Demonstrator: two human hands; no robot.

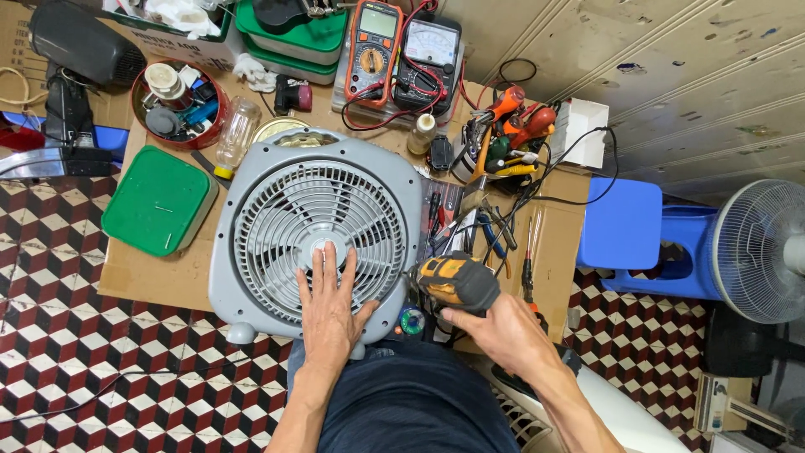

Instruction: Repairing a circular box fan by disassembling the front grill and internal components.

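Note:
A grey square box fan point(251, 176) lies face up on a sheet of cardboard point(151, 281), its round grille toward me. My left hand point(329, 306) rests flat on the lower part of the grille, fingers spread and holding nothing. My right hand point(501, 334) grips the handle of a yellow and black power drill point(457, 281) at the fan's lower right corner. The drill's head points left toward the fan's edge. A small spool of solder point(412, 320) sits just below the drill.
A green lidded box point(158, 200) lies left of the fan. Behind it stand a red tin of parts point(178, 102), a clear jar point(235, 134), two multimeters point(402, 50) and a holder of screwdrivers point(507, 138). Pliers point(490, 231) lie to the right. A blue stool point(620, 222) and a standing fan point(759, 252) are farther right.

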